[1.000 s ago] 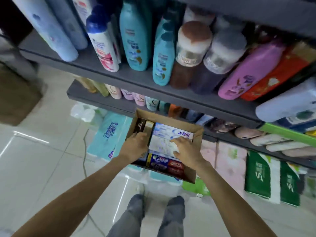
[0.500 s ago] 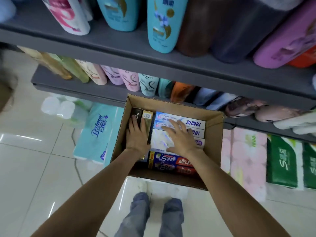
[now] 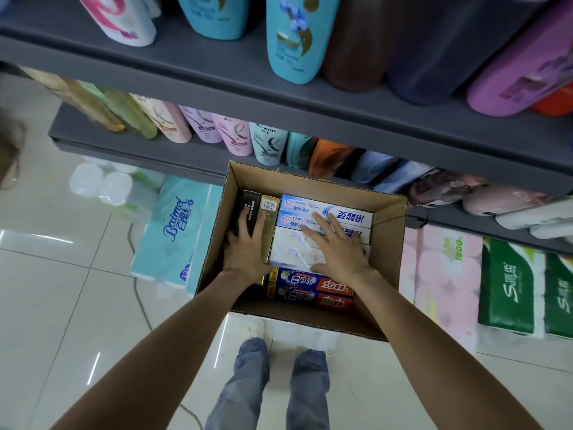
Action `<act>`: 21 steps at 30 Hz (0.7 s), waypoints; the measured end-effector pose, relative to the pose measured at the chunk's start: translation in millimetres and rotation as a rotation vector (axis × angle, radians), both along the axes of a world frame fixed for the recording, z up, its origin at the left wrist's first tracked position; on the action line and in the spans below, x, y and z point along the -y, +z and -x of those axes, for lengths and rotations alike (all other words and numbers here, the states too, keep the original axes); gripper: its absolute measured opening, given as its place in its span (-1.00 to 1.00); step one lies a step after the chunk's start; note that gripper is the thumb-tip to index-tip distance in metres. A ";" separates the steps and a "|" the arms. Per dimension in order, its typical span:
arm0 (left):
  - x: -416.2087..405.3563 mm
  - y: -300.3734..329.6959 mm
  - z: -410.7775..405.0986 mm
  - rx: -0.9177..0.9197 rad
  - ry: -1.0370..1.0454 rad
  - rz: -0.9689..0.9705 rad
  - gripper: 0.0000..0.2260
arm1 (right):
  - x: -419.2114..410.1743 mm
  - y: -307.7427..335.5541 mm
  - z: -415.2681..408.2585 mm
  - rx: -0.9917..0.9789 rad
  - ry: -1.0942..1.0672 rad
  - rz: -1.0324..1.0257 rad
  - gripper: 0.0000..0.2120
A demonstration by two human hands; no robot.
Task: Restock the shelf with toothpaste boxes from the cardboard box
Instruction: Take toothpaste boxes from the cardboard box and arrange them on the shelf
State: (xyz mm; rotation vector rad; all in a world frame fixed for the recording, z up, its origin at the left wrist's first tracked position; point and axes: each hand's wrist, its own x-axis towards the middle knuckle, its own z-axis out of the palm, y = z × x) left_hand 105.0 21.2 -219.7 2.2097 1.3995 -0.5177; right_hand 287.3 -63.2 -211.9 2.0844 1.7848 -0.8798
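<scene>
Inside the cardboard box (image 3: 387,231), the left hand (image 3: 246,252) lay flat on dark toothpaste boxes (image 3: 252,209); the right hand (image 3: 339,248) spread flat over white toothpaste boxes (image 3: 322,212).

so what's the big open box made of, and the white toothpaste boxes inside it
Big open box: corrugated cardboard, matte brown; a jagged, perforated-looking cut edge shows on its left rim. White toothpaste boxes: thin printed card, probably glossy, with crisp folded edges and light sheen.
</scene>
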 end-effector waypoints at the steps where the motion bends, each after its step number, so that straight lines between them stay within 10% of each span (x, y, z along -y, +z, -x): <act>1: 0.9 4.9 -2.6 0.012 0.030 -0.019 0.00 | 0.0 0.4 -0.5 -0.007 -0.003 0.001 -0.16; 8: -1.1 77.2 4.2 0.257 0.281 0.018 -0.12 | -8.1 47.2 26.0 -0.415 -0.472 -0.250 -0.50; 14: 7.7 150.9 20.9 0.584 0.479 0.124 -0.02 | 1.7 129.2 80.8 -1.323 -1.254 -0.001 -0.48; 21: 36.7 209.1 20.4 0.797 0.387 0.335 0.09 | 24.9 193.4 90.7 -1.227 -1.330 -0.291 -0.04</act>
